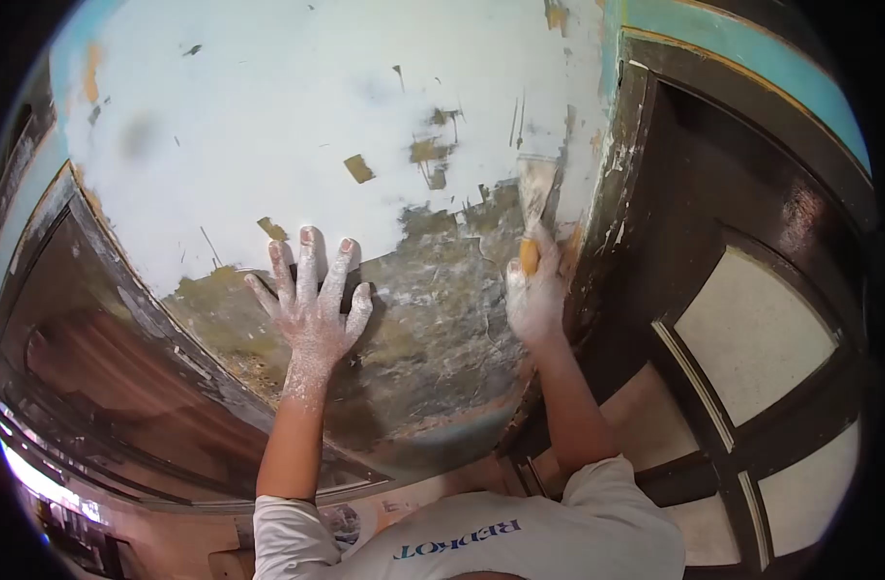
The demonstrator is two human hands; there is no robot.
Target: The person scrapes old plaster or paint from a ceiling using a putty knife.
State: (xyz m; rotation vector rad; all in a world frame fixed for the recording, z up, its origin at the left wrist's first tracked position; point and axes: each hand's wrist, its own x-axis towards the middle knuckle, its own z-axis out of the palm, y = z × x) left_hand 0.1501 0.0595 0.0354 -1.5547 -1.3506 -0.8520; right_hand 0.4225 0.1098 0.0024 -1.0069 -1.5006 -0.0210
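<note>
Dusted white with powder, my left hand (pixel 314 304) lies on the wall with its fingers spread, over the line between the white upper coat and the bare grey-brown lower part. My right hand (pixel 536 300) is closed round the yellow handle of a putty knife (pixel 536 193). Its broad blade points up and meets the wall (pixel 268 116) near the right edge of the white area. Bare patches and scratches show in the white coat between and above my hands. Below them the exposed surface (pixel 423 319) looks rough and cracked.
To the right stands a dark wooden door (pixel 752 329) with pale panels, its worn frame (pixel 617 193) close beside my right hand. A brown framed opening or door (pixel 143 358) is at the left. Part of the floor (pixel 172 527) shows at lower left.
</note>
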